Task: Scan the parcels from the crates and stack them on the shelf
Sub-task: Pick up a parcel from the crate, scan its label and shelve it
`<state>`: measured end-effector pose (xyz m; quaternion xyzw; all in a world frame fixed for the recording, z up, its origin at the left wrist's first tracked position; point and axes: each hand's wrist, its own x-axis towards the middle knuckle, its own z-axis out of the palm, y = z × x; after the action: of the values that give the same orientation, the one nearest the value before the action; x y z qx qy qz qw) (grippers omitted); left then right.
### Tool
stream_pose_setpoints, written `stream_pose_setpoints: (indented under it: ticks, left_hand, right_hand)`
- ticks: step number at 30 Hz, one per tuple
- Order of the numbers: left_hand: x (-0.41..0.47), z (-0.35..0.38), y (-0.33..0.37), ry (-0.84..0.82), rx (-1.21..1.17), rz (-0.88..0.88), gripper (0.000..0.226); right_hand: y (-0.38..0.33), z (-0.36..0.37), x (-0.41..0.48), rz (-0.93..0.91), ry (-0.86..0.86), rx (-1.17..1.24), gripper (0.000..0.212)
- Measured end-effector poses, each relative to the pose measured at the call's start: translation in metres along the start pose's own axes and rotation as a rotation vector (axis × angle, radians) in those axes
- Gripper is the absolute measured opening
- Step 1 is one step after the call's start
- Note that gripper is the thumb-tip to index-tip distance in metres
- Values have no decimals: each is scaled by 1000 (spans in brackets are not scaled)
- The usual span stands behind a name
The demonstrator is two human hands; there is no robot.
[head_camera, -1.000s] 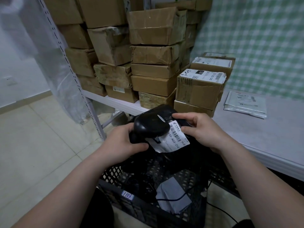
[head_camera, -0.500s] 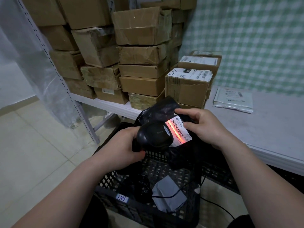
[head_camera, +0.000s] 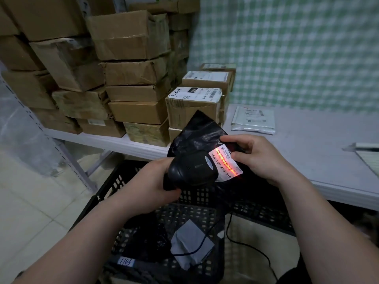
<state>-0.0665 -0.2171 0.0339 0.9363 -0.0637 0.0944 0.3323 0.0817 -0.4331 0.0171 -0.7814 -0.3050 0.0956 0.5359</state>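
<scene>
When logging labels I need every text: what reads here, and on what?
"15H 159 A03 210": white label on the black parcel.
"1103": tag on the black crate.
Labels on the cardboard boxes and white envelope: too blurred to read.

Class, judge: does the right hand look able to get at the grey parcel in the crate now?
Probably not yet: the right hand holds the black bag parcel. Once freed, likely yes; the crate is open-topped, only a thin cable crosses the grey parcel.
</scene>
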Motion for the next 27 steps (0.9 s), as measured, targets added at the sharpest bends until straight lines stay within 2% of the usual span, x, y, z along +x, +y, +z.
stream_pose_setpoints:
  ticks: [4,6,10,15,17,21,24,27]
  left_hand:
    - [19,12,10,-5,-11,34,56]
    - [28,17,14,-8,-22,33,57]
    - [44,27,18,-4,-28,31,42]
    - [62,34,21,14,-42,17,33]
    - [68,33,22,12,-60,4,30]
    - [78,32,23,25,-46,5,44]
    - [82,34,23,16,-40,6,46]
    - [85,36,24,9,-53,4,44]
  right_hand:
    - [10,-24,-7,5,111,6,48]
    - [15,-36,-8,12,225,-41,45]
    - [27,-54,4,77,493,-216,42]
    - [40,-67,27,210,854,-125,34]
    - [48,-69,36,258,942,-92,36]
    - [65,-69,47,359,1051,101,39]
    - [81,-74,49,441,1103,327,41]
    - [104,-77,51,471,969,565,37]
